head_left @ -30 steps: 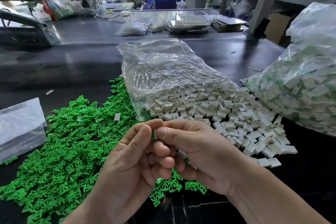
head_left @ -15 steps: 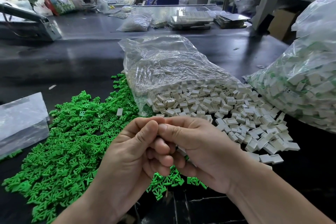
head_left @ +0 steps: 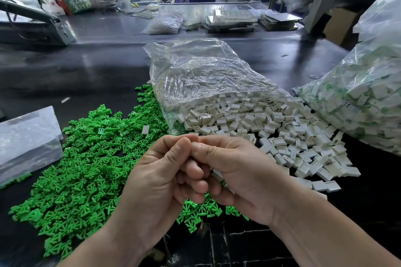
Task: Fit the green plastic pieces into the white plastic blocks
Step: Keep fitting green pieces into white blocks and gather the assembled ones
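Two hands meet thumb to thumb, likely pressing parts together. The right hand (head_left: 238,175) has its grip on a small white plastic block (head_left: 217,174); what the left hand (head_left: 162,175) pinches I cannot tell. Loose green plastic pieces (head_left: 86,158) lie heaped on the dark counter (head_left: 97,67), within reach.

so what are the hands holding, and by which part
The right hand cups white blocks in curled fingers; only edges show. What the left hand pinches, if anything, is hidden.
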A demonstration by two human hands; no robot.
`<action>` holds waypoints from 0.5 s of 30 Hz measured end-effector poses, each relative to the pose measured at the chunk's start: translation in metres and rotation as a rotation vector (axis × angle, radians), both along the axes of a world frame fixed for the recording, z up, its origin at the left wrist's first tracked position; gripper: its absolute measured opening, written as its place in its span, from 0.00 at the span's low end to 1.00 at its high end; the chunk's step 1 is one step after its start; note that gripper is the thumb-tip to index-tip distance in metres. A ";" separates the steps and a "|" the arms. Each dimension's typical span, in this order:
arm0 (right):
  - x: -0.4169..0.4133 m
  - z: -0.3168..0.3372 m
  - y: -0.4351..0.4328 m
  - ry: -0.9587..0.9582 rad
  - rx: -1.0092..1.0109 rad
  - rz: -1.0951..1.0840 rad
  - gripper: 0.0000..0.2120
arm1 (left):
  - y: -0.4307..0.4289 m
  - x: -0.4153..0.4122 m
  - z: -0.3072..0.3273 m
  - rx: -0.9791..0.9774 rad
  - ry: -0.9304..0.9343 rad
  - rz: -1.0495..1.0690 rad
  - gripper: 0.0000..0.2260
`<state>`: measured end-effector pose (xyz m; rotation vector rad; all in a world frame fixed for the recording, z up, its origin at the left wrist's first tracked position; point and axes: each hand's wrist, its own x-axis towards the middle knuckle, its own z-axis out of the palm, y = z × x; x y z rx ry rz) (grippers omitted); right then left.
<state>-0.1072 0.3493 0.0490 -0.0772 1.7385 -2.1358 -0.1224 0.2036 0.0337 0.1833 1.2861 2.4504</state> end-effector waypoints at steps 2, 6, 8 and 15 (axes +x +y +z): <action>-0.001 -0.001 0.000 0.003 -0.001 0.002 0.15 | 0.000 0.001 0.001 0.000 0.006 0.007 0.05; -0.001 -0.002 0.000 0.010 -0.018 -0.004 0.15 | 0.000 0.002 -0.002 0.048 0.031 0.006 0.07; -0.001 -0.003 0.001 0.009 -0.061 -0.008 0.15 | -0.002 0.000 -0.004 0.077 0.067 -0.036 0.09; -0.001 -0.007 0.002 0.034 -0.117 -0.005 0.16 | -0.010 -0.004 -0.003 -0.160 0.237 0.000 0.08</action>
